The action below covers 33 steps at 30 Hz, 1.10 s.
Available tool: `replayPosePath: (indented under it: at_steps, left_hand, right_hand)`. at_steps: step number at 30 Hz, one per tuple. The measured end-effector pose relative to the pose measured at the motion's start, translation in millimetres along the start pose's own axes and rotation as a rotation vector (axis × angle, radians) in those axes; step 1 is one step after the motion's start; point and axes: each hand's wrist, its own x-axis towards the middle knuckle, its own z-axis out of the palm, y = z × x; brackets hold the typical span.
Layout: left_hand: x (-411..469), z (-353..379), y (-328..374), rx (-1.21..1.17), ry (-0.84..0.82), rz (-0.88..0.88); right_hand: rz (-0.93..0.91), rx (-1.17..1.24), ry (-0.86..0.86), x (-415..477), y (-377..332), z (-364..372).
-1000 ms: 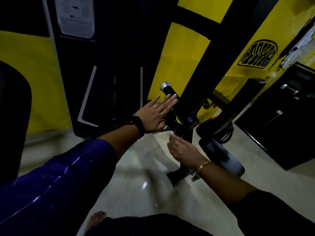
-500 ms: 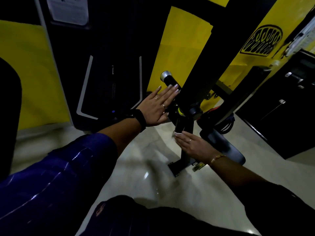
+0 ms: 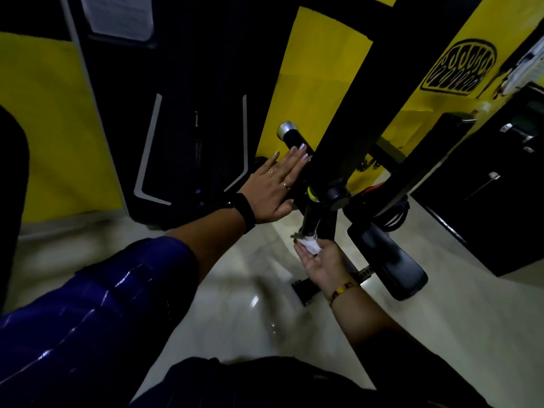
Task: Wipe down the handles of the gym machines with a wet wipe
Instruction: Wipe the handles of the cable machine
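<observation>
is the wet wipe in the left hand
No, the right hand holds the wet wipe at the lower handle; the left hand rests flat on the upper handle.

Left hand [image 3: 273, 187] flat, fingers straight; right hand [image 3: 322, 260] palm-up — fingers curled.

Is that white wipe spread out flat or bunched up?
Bunched up: the wet wipe is a small wad in the right hand, against the lower handle.
</observation>
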Motion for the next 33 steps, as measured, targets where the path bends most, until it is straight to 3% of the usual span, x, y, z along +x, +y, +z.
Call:
replayPosePath:
  at_steps: [2,8,14,20,24,30,33]
  left_hand:
    - [1,1,-1,-0.004,-0.009,-0.023]
    - [1,4,-4,-0.047,0.007,0.004]
    - [1,7,-2,-0.043,-0.024,-0.026]
    - [1,4,0,-0.049,-0.044,-0.037]
    - [0,3,-1,-0.053,-0.042,-0.018]
    - [-1,3,-5,-0.003,-0.047,0.018]
    - [-1,3,-6,0.003,-0.06,0.016]
  right_hand:
    - [0.032,0.111,0.049,0,0,12]
    - [-0.025,0.221,-0.058,12,-10,19]
    - [0.039,0.237,-0.111,12,-7,9]
    - [-0.039,0.208,-0.093,14,-9,13]
    - [0.016,0.096,-0.122,5,2,20]
    - [0.001,0.057,-0.003,-11,15,-2]
    - [0.102,-0.031,0.05,-16,12,-5]
